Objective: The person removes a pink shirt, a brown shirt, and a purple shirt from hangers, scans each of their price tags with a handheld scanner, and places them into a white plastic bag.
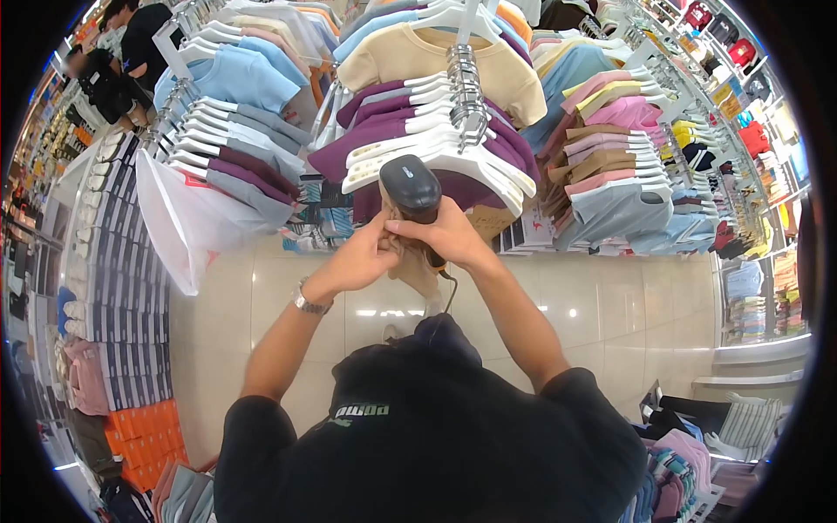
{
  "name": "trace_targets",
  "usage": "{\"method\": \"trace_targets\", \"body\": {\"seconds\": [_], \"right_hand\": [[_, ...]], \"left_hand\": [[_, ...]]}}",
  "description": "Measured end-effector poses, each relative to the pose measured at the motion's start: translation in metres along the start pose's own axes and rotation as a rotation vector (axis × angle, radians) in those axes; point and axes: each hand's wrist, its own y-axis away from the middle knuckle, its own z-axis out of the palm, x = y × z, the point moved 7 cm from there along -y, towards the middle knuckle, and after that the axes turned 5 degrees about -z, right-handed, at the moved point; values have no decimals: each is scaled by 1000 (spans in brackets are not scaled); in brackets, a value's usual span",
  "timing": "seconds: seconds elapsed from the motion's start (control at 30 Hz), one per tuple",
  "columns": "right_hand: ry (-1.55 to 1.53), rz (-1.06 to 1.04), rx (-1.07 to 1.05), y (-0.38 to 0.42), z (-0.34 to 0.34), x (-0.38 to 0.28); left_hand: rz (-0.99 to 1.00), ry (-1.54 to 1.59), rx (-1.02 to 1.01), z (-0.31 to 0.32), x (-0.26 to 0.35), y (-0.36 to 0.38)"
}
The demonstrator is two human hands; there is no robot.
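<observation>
My right hand [445,234] is wrapped round the handle of a black, round-headed handheld scanner [410,185], and a dark cord [452,296] hangs below it. Close against it is my left hand [364,248], with a metal watch on the wrist and its fingers closed beside the right thumb. What those fingers pinch is partly hidden; beige material shows just under them. Directly beyond the scanner's head, white hangers [488,170] carry purple shirts [514,144], with a cream shirt [488,65] behind.
A rack of grey and blue shirts [235,74] and a white plastic bag [187,222] are at left. Another clothes rack [619,166] stands at right. Shoe boxes [135,296] and orange boxes [148,444] line the left side. People [144,44] are at upper left.
</observation>
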Motion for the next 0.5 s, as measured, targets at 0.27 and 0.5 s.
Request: {"method": "trace_targets", "body": {"seconds": [0.27,0.5], "right_hand": [[235,-24,19,-5,-7,8],[19,6,29,-7,-22,-11]], "left_hand": [[-124,246,-256,6,-3,2],[53,77,-22,-23,2,3]]}}
